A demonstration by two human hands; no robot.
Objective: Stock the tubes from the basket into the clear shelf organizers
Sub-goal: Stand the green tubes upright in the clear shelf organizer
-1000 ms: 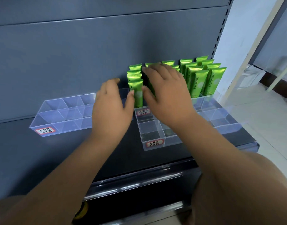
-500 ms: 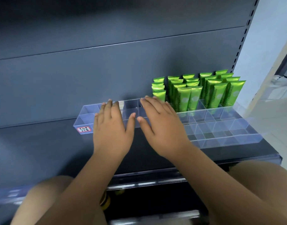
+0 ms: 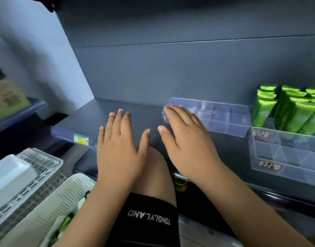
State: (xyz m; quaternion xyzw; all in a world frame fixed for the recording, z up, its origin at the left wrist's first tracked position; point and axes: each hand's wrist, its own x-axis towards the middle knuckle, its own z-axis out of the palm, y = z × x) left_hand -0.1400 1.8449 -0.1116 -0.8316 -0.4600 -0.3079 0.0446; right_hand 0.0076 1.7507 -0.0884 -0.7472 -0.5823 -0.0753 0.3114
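Green tubes (image 3: 265, 107) (upright) stand in rightmost organizer (image 3: 286, 157).

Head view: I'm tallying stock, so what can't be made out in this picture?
Green tubes: cut off by the right edge, so no full count.
Basket, lower left: motion-blurred, and its own wall hides most of the contents.
Red labels on the right organizer: too blurred to read.
Left organizer: its front-left corner and label sit behind the right hand.
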